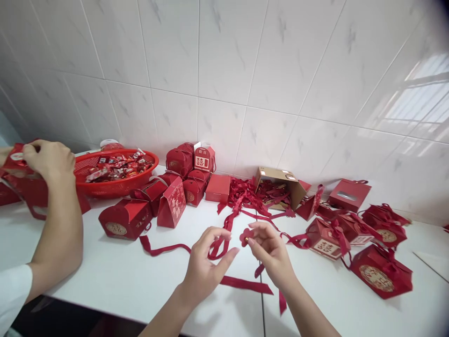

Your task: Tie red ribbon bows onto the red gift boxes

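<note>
My right hand (271, 250) pinches a small red flower-shaped ornament (246, 236) with a gold bead between thumb and fingers, just above the white table (115, 276). My left hand (206, 264) hovers beside it, fingers curled, touching a dark red ribbon (219, 245) that loops up between its fingers and trails left across the table. Another ribbon strip (245, 284) lies under my wrists.
At the far left, another person's hand (49, 159) grips a red box (24, 182). A red basket (115, 180) of wrapped sweets stands behind. Several red gift boxes (126, 217) lie left and right, with a cardboard box (280, 185) and ribbon pile by the tiled wall.
</note>
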Demonstrator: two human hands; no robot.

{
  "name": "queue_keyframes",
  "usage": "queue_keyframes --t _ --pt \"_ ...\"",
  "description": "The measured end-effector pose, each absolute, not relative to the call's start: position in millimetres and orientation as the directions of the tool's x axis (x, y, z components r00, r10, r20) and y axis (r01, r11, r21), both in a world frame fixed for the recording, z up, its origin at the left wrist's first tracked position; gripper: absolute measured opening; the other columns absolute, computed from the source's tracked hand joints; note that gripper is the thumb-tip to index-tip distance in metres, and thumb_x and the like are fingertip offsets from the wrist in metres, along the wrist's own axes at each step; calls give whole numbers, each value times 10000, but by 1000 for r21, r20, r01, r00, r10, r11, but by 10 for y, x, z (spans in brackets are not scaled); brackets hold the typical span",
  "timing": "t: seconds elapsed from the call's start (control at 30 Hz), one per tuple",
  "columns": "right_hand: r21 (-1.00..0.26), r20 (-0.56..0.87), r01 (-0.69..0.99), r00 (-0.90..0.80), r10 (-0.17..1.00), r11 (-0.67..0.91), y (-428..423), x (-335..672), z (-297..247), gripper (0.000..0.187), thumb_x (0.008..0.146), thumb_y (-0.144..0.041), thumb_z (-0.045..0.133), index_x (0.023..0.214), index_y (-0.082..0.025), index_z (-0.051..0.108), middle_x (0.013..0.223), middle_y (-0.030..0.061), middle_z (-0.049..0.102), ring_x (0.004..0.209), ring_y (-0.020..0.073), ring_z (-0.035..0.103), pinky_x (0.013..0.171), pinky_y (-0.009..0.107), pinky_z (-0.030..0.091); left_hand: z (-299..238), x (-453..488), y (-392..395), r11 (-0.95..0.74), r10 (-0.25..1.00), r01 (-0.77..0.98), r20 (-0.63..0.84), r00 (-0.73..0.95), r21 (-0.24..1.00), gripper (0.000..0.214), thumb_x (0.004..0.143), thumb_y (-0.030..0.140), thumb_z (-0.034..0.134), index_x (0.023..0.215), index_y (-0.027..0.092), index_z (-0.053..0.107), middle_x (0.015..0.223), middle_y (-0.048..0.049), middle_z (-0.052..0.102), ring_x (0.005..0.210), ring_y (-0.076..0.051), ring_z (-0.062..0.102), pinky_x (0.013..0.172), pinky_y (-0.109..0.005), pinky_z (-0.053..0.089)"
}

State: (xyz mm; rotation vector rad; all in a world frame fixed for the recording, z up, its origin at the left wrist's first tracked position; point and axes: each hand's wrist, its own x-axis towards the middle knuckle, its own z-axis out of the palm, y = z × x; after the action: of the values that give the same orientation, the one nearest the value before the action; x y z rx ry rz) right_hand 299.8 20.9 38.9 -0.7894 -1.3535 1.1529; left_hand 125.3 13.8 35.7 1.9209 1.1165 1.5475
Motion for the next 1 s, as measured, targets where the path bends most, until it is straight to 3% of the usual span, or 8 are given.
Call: queue_keyframes --t 0.1,0.27,0.43,0.7,0.83,1.0 --pt "-918 391 -146 -174 904 369 55 2932 378 112 902 -270 611 1012 -257 605 802 4 640 640 104 566 513 191 445 370 1335 98 -582 809 232 582 77 779 51 854 171 611 899 196 607 835 -18 648 782 -157 623 725 -281 511" --pt "-863 505 -110 -179 845 492 -72 2925 278 191 861 -157 658 1015 -264 624 836 8 680 702 122 624 638 236 529 338 1329 -13 -666 741 158 671 27 729 109 816 88 625 796 194 606 726 1 608 703 -146 582 652 -271 477" --pt "-821 570 -144 -223 790 552 -127 2978 302 160 873 -101 620 896 -251 673 824 18 703 717 144 665 645 266 564 377 1208 -94 -682 709 -29 670 221 731 152 861 92 555 865 209 652 752 -20 635 744 -162 585 699 -301 491" --pt "-876 433 -406 -418 799 263 -196 3016 337 161 835 -123 693 847 -274 747 761 3 706 617 136 691 542 236 553 501 1101 -107 -671 616 -77 613 495 737 326 862 87 602 1117 269 694 995 -80 664 885 -189 649 772 -318 545" --pt "-885 437 -355 -406 802 302 -227 3010 321 186 819 -114 707 839 -291 761 760 -3 688 603 129 686 559 246 562 473 1105 -123 -747 582 -58 692 427 663 276 830 55 642 1008 247 728 861 -64 682 775 -168 643 691 -289 541" --pt "-841 541 -187 -274 795 508 -269 2909 343 180 848 -111 659 849 -264 753 736 18 672 584 119 651 517 217 543 338 1174 -129 -843 522 12 813 257 537 194 841 69 618 943 213 701 739 -45 625 717 -170 587 626 -296 515"
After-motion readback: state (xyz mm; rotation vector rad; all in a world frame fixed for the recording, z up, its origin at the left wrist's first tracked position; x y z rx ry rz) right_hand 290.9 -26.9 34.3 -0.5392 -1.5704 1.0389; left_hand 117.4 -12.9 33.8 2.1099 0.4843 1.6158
